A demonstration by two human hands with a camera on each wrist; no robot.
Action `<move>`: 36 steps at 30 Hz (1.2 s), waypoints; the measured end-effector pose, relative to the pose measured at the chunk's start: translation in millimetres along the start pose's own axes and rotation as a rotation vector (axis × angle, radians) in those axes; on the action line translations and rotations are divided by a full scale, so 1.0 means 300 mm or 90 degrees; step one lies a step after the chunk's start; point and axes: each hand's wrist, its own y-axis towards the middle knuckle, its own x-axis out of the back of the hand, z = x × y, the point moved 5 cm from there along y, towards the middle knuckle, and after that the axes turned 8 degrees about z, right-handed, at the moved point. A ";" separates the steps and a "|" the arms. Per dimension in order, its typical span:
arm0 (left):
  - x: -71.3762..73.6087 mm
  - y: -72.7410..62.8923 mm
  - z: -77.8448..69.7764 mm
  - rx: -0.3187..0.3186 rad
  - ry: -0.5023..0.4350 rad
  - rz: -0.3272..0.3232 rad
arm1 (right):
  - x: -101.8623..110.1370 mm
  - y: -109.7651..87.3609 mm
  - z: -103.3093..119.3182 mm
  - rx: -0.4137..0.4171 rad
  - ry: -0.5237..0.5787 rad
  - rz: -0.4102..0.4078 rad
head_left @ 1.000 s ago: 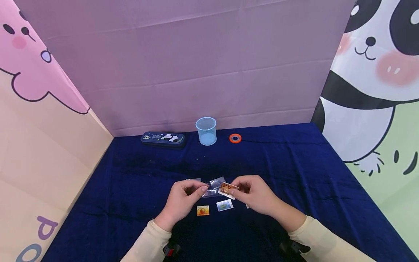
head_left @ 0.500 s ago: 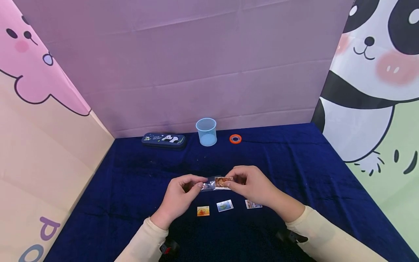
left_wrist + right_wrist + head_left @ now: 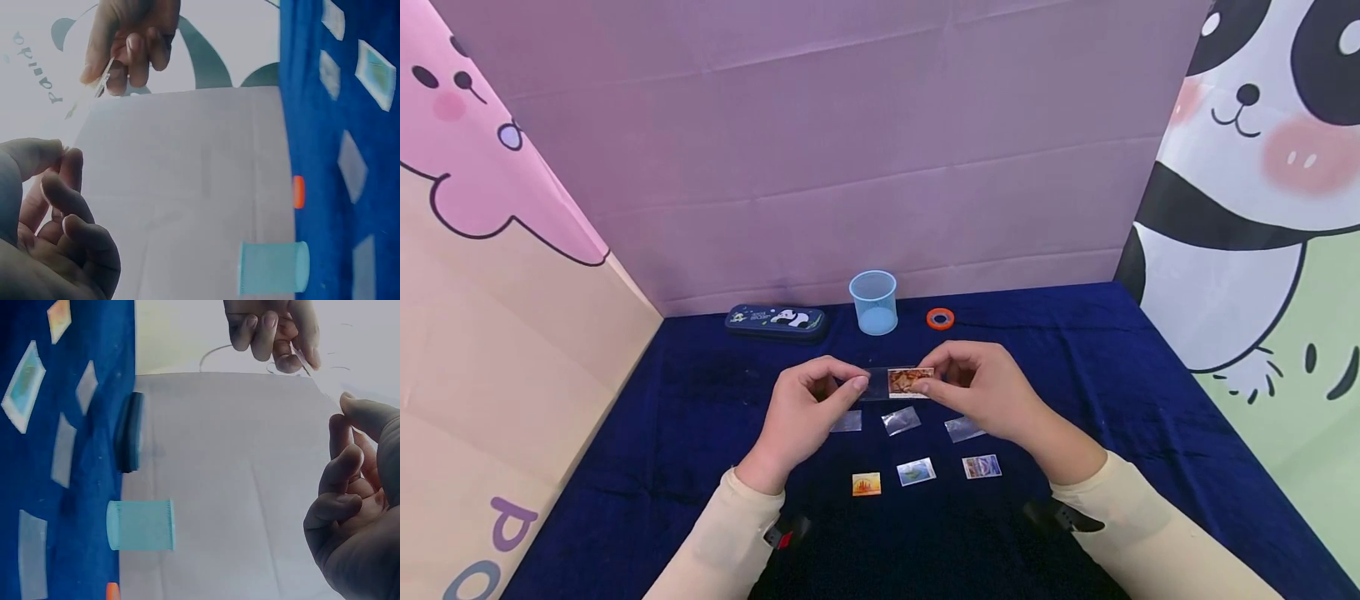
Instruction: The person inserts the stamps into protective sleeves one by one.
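Note:
In the head view my left hand (image 3: pixel 805 408) pinches the left end of a clear plastic sleeve (image 3: pixel 876 385) between thumb and fingers. My right hand (image 3: pixel 985 387) pinches a brown, white-edged stamp (image 3: pixel 901 382) that overlaps the sleeve's right part; I cannot tell whether it lies inside. Both are held up over the table. Below lie three stamps in a row: an orange one (image 3: pixel 866 484), a blue-green one (image 3: pixel 916 472) and a purplish one (image 3: pixel 982 467). Behind them lie three more clear sleeves, the left (image 3: pixel 847 422), middle (image 3: pixel 901 421) and right (image 3: pixel 962 429).
Along the back of the dark blue cloth (image 3: pixel 700 442) stand a navy pencil case (image 3: pixel 777 322) with a panda print, a light blue mesh cup (image 3: pixel 873 304) and an orange roll of tape (image 3: pixel 940 318). A mauve fabric wall (image 3: pixel 880 150) rises right behind them.
Both hands have moved up and away from me with the sleeve and the brown stamp, which now line up. The sleeves and the purplish stamp below have come into fuller view.

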 end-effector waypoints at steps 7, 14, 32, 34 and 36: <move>0.001 0.040 -0.044 -0.023 -0.048 -0.010 | 0.042 0.006 0.020 0.046 0.019 -0.032; 0.007 0.061 -0.054 -0.021 -0.063 -0.025 | 0.076 0.001 0.028 0.080 0.050 -0.051; -0.028 0.075 -0.050 -0.032 -0.072 -0.009 | 0.068 0.000 0.022 0.059 0.054 -0.044; -0.030 0.075 -0.049 -0.032 -0.071 -0.008 | 0.064 0.001 0.020 0.058 0.061 -0.034; -0.031 0.075 -0.048 -0.031 -0.074 -0.008 | 0.060 0.003 0.018 0.057 0.068 -0.024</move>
